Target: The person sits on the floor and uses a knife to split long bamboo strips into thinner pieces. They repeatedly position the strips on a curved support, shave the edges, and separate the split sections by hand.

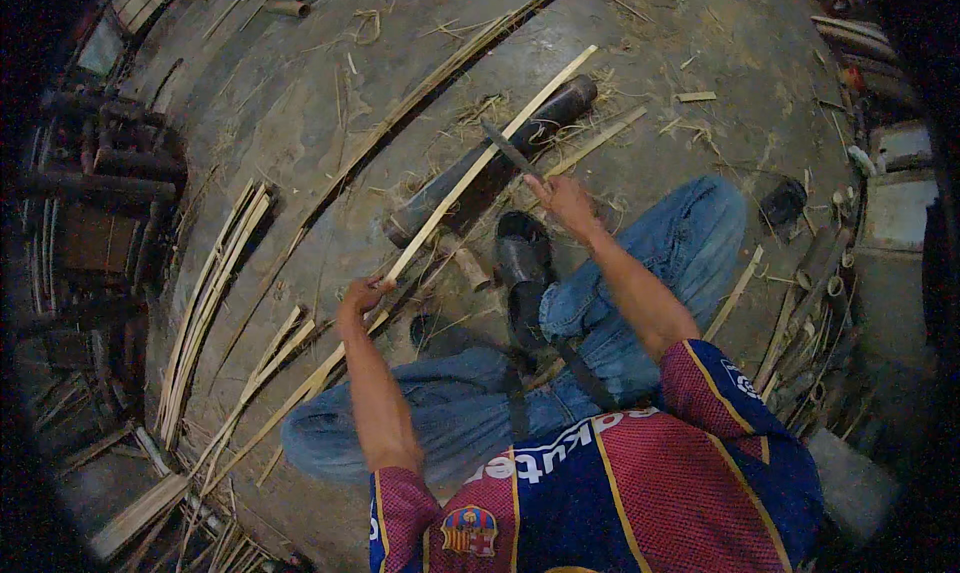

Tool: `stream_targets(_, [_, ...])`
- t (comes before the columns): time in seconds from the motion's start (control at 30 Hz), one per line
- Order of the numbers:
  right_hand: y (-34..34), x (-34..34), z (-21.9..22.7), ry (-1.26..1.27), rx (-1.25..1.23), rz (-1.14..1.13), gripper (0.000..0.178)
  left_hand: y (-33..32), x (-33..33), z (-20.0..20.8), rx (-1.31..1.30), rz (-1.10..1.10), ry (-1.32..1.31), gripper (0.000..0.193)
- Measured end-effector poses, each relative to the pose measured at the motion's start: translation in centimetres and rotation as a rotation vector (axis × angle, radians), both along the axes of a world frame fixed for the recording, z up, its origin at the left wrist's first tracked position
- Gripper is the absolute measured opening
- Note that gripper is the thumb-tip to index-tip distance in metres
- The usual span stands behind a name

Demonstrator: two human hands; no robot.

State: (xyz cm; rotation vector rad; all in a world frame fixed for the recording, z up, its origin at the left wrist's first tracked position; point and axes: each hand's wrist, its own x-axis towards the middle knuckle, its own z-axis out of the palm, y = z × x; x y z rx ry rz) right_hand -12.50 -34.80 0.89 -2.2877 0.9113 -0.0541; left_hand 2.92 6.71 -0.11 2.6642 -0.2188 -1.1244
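A long pale bamboo strip (452, 197) slants from lower left to upper right over a dark, thick log-like cylinder (545, 118) on the floor. My left hand (366, 295) is closed round the strip's near end. In my right hand (568, 205) is the handle of a knife (508, 146), its dark blade lying across the strip above the cylinder. Thin curled shavings (490, 108) lie beside the cylinder. Just below it is a short piece of bamboo (466, 263), near my dark shoe (524, 253).
Bundles of split bamboo (215, 303) lie at the left. A long dark pole (400, 113) runs diagonally beyond the cylinder. Cut bamboo tubes (835, 288) are heaped at the right. Wooden furniture (110, 203) stands at the far left.
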Motion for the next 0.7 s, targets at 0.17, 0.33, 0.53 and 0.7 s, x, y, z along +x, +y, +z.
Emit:
stream_targets(0.17, [0.2,-0.1,0.7,-0.030,0.064,0.061,0.070,-8.1,-1.3,0.7,-0.261,0.003,-0.211,0.055])
stream_targets(0.33, [2.0,-1.6,-0.7,-0.096,0.089,0.277,0.067,-11.4,-2.0,0.6,-0.398,0.132,-0.217,0.059])
stream_targets(0.53, [6.8,-1.0,0.9,-0.055,0.090,0.497,0.059,-5.9,0.5,-0.7,-0.451,0.314,0.015,0.061])
stream_targets(0.7, [-2.3,-0.1,-0.1,-0.082,0.097,0.055,0.056,-4.7,1.7,2.1,-0.302,0.310,0.098,0.059])
